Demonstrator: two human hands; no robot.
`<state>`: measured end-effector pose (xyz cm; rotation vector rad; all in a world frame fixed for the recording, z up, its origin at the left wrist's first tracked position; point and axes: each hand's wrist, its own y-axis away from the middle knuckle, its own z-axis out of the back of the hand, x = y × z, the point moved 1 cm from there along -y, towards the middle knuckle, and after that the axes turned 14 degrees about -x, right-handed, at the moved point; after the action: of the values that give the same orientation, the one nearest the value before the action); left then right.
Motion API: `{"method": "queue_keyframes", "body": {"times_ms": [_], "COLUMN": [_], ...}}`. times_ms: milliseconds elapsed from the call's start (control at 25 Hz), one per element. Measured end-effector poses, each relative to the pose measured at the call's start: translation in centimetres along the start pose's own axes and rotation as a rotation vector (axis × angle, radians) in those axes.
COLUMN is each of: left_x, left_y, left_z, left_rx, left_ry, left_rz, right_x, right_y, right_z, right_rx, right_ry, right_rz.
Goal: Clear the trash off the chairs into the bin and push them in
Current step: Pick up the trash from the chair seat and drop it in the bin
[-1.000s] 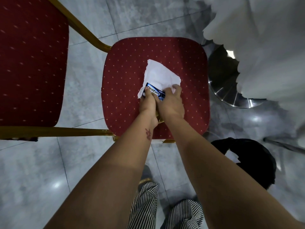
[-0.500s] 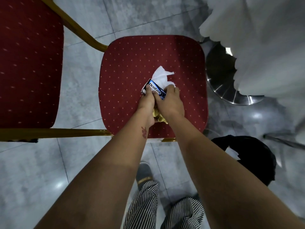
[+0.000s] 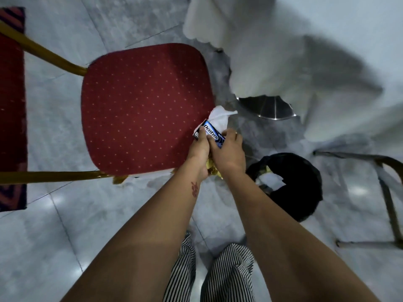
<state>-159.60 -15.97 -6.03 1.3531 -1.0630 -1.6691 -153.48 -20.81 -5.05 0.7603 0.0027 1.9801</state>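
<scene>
Left hand: the left hand [image 3: 199, 148] curls round the near end of the bundle, its thumb pressed on the gum packet [image 3: 211, 133].
Right hand: the right hand [image 3: 229, 152] closes on the same bundle from the other side, fingers bent over the packet's far end; both hands hold the one load, touching each other.
Load: a white napkin [image 3: 220, 116] sticks out beyond the fingers, soft and crumpled; the packet is a flat glossy card box, blue and black with white lettering; a crinkled yellow wrapper [image 3: 212, 170] shows under the wrists.
Position of load: over the near right corner of the seat, at its edge, partly past it above the floor.
Key relation: the bin [image 3: 290, 184] lies to the right of the hands and nearer the person, low on the floor; the right hand is the closer one to it.
Packet axis: long side runs slantwise, from near left to far right.
Bin: a black liner, limp and matt, with pale paper and a scrap of yellow already inside.
Chair: the red chair seat [image 3: 141, 110] is dotted fabric, padded, rounded corners, on a gold metal frame [image 3: 50, 174]; no trash is visible on it.
Next move, as I judge: swing the bundle right and back over the liner's mouth, then let go.
Surroundings: a grey polished tile floor [image 3: 65, 225], a white tablecloth [image 3: 283, 51] hanging to the right.
</scene>
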Motion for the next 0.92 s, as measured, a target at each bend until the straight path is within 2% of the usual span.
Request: {"method": "queue_keyframes", "body": {"times_ms": [280, 480, 720, 920], "left_x": [11.0, 19.3, 23.5, 24.9], "left_y": [4.9, 5.9, 4.0, -0.6], "left_z": [-10.4, -17.5, -23.1, -24.3], "left_rx": [0.063, 0.088, 0.090, -0.046], "left_ry": [-0.152, -0.219, -0.287, -0.367], "left_rz": [0.100, 0.144, 0.177, 0.082], "right_x": [-14.9, -25.9, -34.4, -38.2], "right_y": [1.3, 0.8, -2.8, -5.7], "right_z": [7.1, 9.8, 8.9, 7.5], "right_rx": [-0.040, -0.029, -0.052, 0.021], "right_ry": [-0.053, -0.027, -0.113, -0.201], "right_rz": [-0.179, -0.275, -0.351, -0.416]}}
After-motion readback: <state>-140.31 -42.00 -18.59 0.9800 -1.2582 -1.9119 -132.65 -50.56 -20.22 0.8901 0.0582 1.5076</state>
